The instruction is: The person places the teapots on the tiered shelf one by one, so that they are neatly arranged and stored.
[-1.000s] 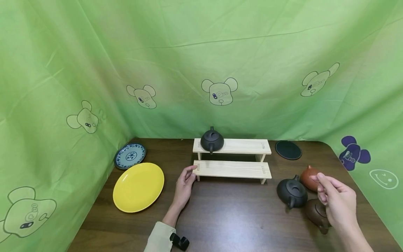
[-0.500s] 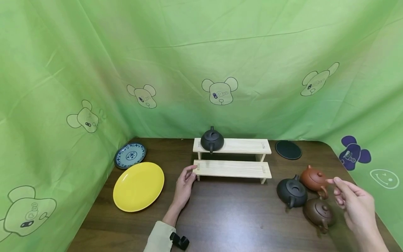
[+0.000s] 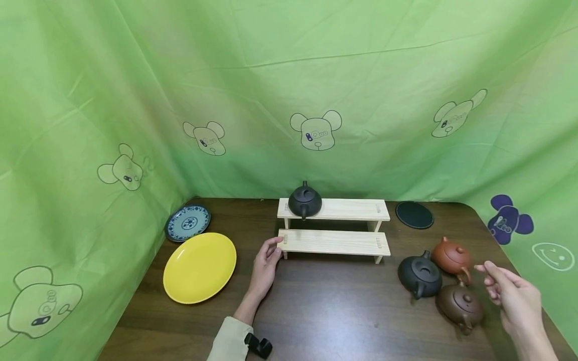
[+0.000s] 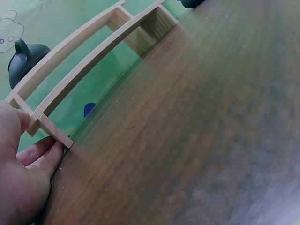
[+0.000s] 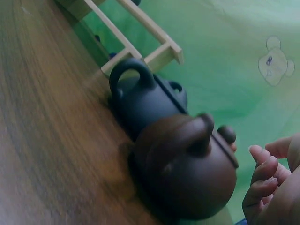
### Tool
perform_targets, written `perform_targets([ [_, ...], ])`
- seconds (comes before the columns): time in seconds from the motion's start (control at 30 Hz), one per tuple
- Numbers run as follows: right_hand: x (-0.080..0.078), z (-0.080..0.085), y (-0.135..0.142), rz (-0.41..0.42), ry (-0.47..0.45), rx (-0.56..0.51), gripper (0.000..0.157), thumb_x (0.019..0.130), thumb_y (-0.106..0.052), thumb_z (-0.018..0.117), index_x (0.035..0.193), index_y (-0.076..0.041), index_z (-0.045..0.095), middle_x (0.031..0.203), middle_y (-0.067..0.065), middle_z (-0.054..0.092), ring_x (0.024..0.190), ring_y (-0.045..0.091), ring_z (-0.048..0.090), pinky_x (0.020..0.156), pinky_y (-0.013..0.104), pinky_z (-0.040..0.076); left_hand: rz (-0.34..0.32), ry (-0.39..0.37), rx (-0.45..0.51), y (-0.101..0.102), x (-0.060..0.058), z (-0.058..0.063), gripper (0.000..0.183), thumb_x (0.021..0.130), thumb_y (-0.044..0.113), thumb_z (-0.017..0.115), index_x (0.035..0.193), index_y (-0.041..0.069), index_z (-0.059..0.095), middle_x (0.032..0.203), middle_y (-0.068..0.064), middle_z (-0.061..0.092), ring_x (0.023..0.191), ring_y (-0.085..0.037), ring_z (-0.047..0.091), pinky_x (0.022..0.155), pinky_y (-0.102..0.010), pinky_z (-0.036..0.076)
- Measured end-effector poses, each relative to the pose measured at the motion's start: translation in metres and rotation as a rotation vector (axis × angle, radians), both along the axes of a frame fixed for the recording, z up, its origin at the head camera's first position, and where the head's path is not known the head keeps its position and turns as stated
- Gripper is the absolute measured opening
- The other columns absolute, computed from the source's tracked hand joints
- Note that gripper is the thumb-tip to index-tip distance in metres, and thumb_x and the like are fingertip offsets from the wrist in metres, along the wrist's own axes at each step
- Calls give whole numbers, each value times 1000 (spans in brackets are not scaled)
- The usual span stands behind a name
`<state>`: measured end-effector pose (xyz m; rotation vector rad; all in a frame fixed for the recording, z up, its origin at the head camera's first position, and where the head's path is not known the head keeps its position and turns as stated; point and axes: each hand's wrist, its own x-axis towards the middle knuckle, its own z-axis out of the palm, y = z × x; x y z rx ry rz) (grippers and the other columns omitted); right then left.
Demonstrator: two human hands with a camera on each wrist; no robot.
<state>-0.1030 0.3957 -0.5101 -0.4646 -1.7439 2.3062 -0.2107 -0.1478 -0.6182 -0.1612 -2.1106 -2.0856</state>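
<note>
Teapot [image 3: 451, 258] of reddish clay sits toward the right of the table [image 3: 338, 311]; I judge it hard, smooth and breakable, best taken by its handle [image 3: 465, 274]. Its lid [image 3: 456, 250] hides any contents. Just beside it, I see the right hand [image 3: 516, 298] holding nothing, loosely curled; the left hand [image 3: 264, 268] grips the wooden rack [image 3: 334, 242].

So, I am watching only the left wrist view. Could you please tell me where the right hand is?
Observer: The right hand is to the right of the wooden stand.
Operator: Thank you. How many teapots stand near it?
Observer: Three: a black teapot, a reddish-brown teapot and a dark-brown teapot.
Operator: And what lies to the left of the left hand?
Observer: Two plates: a yellow plate and a blue patterned plate.
</note>
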Motion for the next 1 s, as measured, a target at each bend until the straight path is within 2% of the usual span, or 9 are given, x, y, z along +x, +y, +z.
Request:
perform_targets([
  [0.1, 0, -6, 4, 4, -13, 4, 34, 112, -5, 64, 93, -17, 89, 69, -6, 71, 53, 1, 57, 44, 16, 45, 7, 5, -1, 1, 2, 4, 27, 112, 15, 67, 138, 20, 72, 142, 0, 72, 132, -14, 68, 107, -24, 57],
  [0.23, -1, -15, 9, 11, -41, 22, 35, 112, -7, 65, 91, -19, 89, 68, -9, 70, 53, -1, 56, 44, 16, 43, -3, 105, -20, 1, 7, 10, 29, 113, 18, 64, 140, 10, 70, 143, -10, 72, 130, -18, 69, 104, -29, 60],
  [0.3, -2, -19, 11, 16, -53, 33, 35, 112, -8, 65, 89, -19, 89, 68, -9, 70, 52, -1, 55, 43, 16, 42, -8, 123, -21, 1, 7, 8, 30, 113, 20, 65, 141, 10, 70, 143, -11, 72, 129, -18, 69, 104, -29, 60],
  [0.53, -2, -29, 15, 32, -125, 135, 35, 112, -17, 69, 84, -26, 88, 66, -13, 68, 53, -3, 54, 43, 15, 42, 8, 50, -41, -1, 0, -1, 28, 113, 19, 66, 140, 20, 72, 143, 0, 73, 131, -16, 69, 103, -24, 58],
  [0.6, -2, -30, 16, 40, -146, 175, 36, 111, -19, 70, 80, -26, 86, 65, -14, 66, 53, -3, 54, 44, 16, 42, 6, 57, -38, 0, 0, -1, 28, 113, 20, 67, 140, 19, 72, 142, -3, 73, 131, -16, 69, 104, -25, 59],
  [0.7, -2, -31, 15, 45, -171, 224, 37, 111, -22, 71, 75, -23, 82, 64, -13, 65, 52, -2, 53, 44, 18, 42, -11, 94, -25, 0, 4, 6, 28, 113, 17, 66, 140, 13, 71, 142, -8, 72, 130, -18, 69, 105, -30, 60],
  [0.83, -2, -31, 12, 46, -184, 278, 38, 110, -23, 73, 72, -21, 79, 62, -14, 64, 51, -2, 51, 44, 18, 42, -11, 87, -18, 1, 5, 8, 27, 113, 16, 65, 139, 15, 71, 142, -4, 73, 129, -14, 69, 105, -28, 59],
  [0.9, -3, -32, 11, 44, -179, 288, 37, 109, -22, 73, 73, -23, 80, 63, -15, 64, 51, -3, 50, 43, 17, 41, 1, 67, -21, 1, 1, 2, 27, 113, 19, 66, 139, 17, 72, 142, -2, 73, 129, -12, 68, 104, -24, 58],
  [1.0, -3, -33, 9, 37, -173, 288, 35, 109, -21, 74, 75, -25, 82, 64, -16, 63, 53, -3, 50, 44, 17, 41, 0, 67, -25, 0, 0, -1, 28, 113, 19, 67, 140, 16, 72, 143, -3, 73, 131, -16, 69, 104, -25, 59],
])
